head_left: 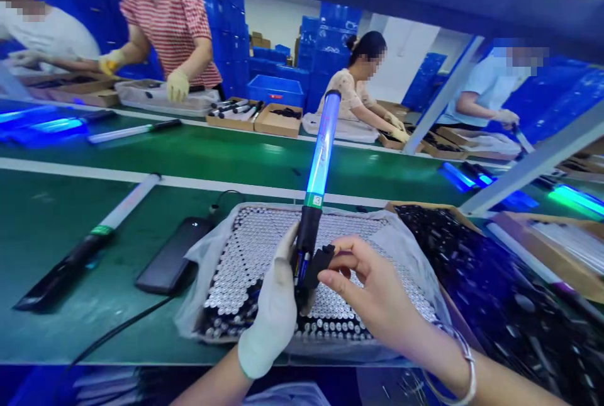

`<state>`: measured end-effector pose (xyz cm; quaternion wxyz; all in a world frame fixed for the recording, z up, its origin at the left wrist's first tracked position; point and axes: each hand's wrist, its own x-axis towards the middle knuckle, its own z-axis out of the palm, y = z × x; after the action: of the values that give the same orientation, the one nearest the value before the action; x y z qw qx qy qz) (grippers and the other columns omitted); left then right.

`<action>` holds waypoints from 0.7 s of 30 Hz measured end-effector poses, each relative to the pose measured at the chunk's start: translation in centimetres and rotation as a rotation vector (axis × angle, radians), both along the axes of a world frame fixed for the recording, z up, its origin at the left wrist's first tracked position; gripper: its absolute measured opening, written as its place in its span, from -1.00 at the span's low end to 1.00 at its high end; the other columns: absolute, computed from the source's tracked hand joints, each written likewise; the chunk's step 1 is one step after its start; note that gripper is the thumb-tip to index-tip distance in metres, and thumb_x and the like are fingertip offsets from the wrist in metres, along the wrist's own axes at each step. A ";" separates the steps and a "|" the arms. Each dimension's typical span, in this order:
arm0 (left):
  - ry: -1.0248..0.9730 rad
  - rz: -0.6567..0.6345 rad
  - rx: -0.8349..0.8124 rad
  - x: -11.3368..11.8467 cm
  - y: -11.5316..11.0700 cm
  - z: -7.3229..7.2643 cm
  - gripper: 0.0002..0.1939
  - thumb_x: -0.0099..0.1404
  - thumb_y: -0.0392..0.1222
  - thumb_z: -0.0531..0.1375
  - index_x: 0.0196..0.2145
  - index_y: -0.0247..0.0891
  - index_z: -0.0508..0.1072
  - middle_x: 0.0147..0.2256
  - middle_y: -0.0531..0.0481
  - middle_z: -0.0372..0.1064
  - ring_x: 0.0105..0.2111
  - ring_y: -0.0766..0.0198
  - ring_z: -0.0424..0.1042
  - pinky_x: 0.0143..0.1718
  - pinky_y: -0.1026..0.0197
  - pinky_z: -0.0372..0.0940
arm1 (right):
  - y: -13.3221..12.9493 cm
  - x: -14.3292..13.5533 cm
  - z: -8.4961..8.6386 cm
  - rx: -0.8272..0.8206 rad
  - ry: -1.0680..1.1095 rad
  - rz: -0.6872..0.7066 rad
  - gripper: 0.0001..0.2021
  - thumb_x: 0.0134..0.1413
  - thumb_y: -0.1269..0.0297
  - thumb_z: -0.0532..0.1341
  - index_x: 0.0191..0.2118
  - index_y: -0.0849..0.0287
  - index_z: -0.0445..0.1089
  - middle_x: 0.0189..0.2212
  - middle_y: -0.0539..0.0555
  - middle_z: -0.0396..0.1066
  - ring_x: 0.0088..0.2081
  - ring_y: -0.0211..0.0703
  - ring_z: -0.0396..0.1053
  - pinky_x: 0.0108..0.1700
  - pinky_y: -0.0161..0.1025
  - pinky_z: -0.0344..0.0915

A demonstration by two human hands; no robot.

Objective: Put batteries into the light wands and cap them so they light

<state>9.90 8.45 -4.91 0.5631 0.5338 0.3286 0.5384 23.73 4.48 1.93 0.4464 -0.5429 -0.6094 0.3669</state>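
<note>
In a white glove, my left hand [274, 296] is closed around the black handle of a light stick [319, 157], which stands nearly upright. Its tube glows blue above a green band marked "3". The handle's battery bay is open, with batteries [302, 265] showing inside. Bare and wearing a bangle, my right hand [365, 283] pinches a small black battery cover [323, 261] right beside the bay. Below both hands lies a plastic-lined tray [189, 305] packed with upright batteries, their silvery ends facing up.
An unlit light stick [101, 233] and a black power bank [170, 255] with a cable lie at left. To the right, a box [472, 305] holds many small black parts. Across the green conveyor [264, 157], several co-workers handle boxes. A slanted metal post [500, 186] rises at right.
</note>
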 end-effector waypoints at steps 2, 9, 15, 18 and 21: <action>0.003 0.054 0.116 -1.1 -0.1 0.1 -0.43 0.46 0.12 -0.21 0.28 -0.13 0.16 0.20 -0.07 0.23 0.12 0.07 0.31 0.12 0.09 0.27 | 0.1 -1.5 -0.4 0.039 0.020 0.005 -0.82 0.09 0.24 0.26 -0.22 0.07 0.26 -0.38 -0.05 0.48 -0.32 -0.22 0.48 -0.32 -0.29 0.34; 0.019 0.069 0.286 -3.6 -0.4 0.0 -0.49 0.50 -0.03 -0.23 0.33 -0.09 0.05 0.30 0.00 0.07 0.28 0.20 0.08 0.30 0.16 0.00 | -0.2 -4.4 -1.1 0.256 -0.088 0.058 -0.87 0.11 0.40 0.26 -0.24 0.06 0.32 -0.39 -0.07 0.46 -0.37 -0.29 0.49 -0.32 -0.38 0.42; -0.029 0.034 0.250 -3.7 -0.7 0.2 -0.52 0.50 -0.08 -0.20 0.31 -0.09 0.10 0.32 0.00 0.02 0.30 0.19 0.02 0.32 0.14 -0.07 | -1.0 -5.1 -2.1 0.483 -0.309 0.032 -0.86 0.18 0.41 0.22 -0.16 0.08 0.34 -0.34 0.01 0.41 -0.34 -0.21 0.42 -0.31 -0.27 0.41; -0.027 0.036 0.230 -3.7 -1.1 0.5 -0.52 0.51 -0.09 -0.22 0.30 -0.07 0.11 0.32 0.02 0.02 0.30 0.22 0.01 0.33 0.15 -0.11 | -1.4 -5.2 -1.5 0.545 -0.417 -0.076 -0.87 0.13 0.38 0.26 -0.19 0.10 0.38 -0.34 0.04 0.35 -0.37 -0.18 0.32 -0.35 -0.23 0.35; -0.009 0.040 0.255 -3.7 -1.2 1.0 -0.53 0.50 -0.05 -0.19 0.30 -0.02 0.12 0.31 0.06 0.05 0.29 0.25 0.02 0.33 0.19 -0.12 | -1.5 -5.5 -1.1 0.497 -0.401 -0.176 -0.84 0.06 0.38 0.29 -0.20 0.09 0.39 -0.37 0.01 0.26 -0.43 -0.22 0.23 -0.40 -0.25 0.30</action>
<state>6.16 7.24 -3.93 0.4813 0.5919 0.2657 0.5894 18.19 2.97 0.82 0.4663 -0.5293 -0.7068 0.0529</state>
